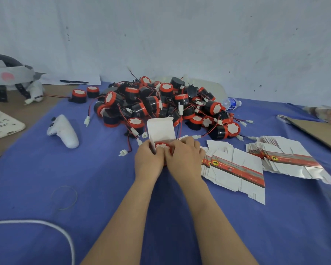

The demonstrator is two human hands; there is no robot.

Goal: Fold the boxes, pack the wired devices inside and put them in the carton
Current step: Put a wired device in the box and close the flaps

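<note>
In the middle of the frame, the left hand (148, 159) and right hand (183, 155) are both gripping the box (161, 129), apparently pressing a device (161, 145) inside while its lid is standing open, just below the pile (161, 104).

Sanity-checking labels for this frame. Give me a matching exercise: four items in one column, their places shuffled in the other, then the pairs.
Things:
1. white controller
2. water bottle
3. flat box blanks
4. open box

Places:
A. held between left hand and right hand, flap up
B. lying at the far right edge of the device pile
C. alone on the blue cloth, left of the pile
D. fanned out right of the hands

Pairs: 1-C, 2-B, 3-D, 4-A
</note>
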